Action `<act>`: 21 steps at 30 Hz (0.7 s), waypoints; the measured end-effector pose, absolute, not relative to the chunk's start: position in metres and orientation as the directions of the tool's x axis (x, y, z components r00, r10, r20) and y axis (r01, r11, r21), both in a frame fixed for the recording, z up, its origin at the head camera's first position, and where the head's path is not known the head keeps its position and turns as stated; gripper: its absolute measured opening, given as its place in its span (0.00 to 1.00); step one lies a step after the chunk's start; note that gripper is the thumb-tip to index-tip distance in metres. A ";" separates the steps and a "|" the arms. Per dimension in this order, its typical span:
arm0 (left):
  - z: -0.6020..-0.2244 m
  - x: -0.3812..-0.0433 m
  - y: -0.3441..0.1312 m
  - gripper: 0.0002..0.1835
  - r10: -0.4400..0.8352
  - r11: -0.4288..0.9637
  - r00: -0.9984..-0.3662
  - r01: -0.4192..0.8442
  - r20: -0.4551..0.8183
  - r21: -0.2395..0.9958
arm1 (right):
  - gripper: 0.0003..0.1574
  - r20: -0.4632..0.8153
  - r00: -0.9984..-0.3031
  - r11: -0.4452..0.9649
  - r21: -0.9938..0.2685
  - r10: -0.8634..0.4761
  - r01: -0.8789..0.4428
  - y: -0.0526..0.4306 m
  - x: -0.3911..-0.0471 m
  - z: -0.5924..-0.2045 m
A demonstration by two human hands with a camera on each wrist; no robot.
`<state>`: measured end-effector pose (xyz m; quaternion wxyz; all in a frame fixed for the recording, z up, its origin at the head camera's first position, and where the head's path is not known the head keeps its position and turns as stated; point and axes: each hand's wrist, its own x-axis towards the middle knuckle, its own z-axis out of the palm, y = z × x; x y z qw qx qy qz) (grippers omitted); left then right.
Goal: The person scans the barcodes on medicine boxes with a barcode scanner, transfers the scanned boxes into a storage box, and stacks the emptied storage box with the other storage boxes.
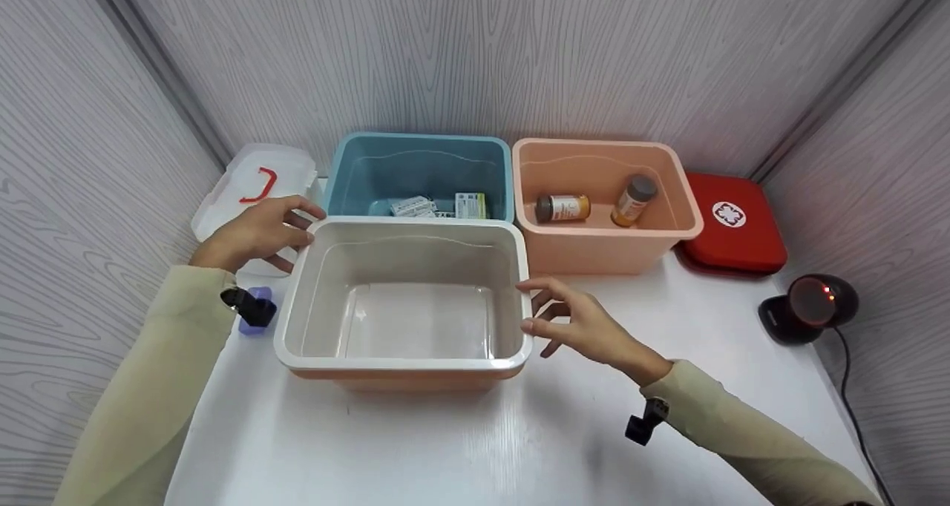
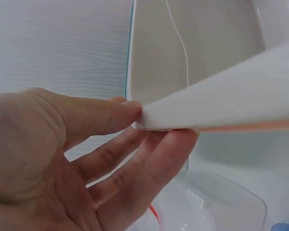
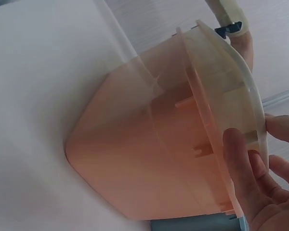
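Observation:
A white plastic bin (image 1: 415, 324) stands in the middle of the table with nothing inside. It is nested in a peach bin (image 3: 130, 159), whose edge shows just below the white rim (image 3: 252, 86) in the right wrist view. My left hand (image 1: 260, 231) pinches the white rim at its far left corner, thumb on top and fingers (image 2: 171, 151) underneath. On the right side, my right hand (image 1: 579, 324) holds the rim between thumb and fingers. The peach bin's base rests on the table in the right wrist view.
Behind stand a blue bin (image 1: 423, 144) with small medicine boxes (image 1: 470, 205) and another peach bin (image 1: 579, 254) with two pill bottles (image 1: 633, 200). A red first-aid case (image 1: 742, 228) and a black scanner-like device (image 1: 820, 302) are right; a translucent red-handled box (image 1: 289, 161) is left.

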<state>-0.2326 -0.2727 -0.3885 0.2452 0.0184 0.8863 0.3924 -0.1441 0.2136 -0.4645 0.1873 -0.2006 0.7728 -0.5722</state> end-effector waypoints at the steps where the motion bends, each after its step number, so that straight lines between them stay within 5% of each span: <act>1: -0.390 -0.233 -0.272 0.28 0.225 0.691 -0.878 -0.162 -0.423 0.704 | 0.38 -0.059 -0.849 0.265 -0.960 -0.525 -0.097 0.213 -0.144 -0.466; 21: -0.395 -0.240 -0.268 0.25 0.227 0.732 -0.874 -0.139 -0.430 0.667 | 0.35 -0.075 -0.841 0.303 -0.947 -0.535 -0.108 0.218 -0.155 -0.472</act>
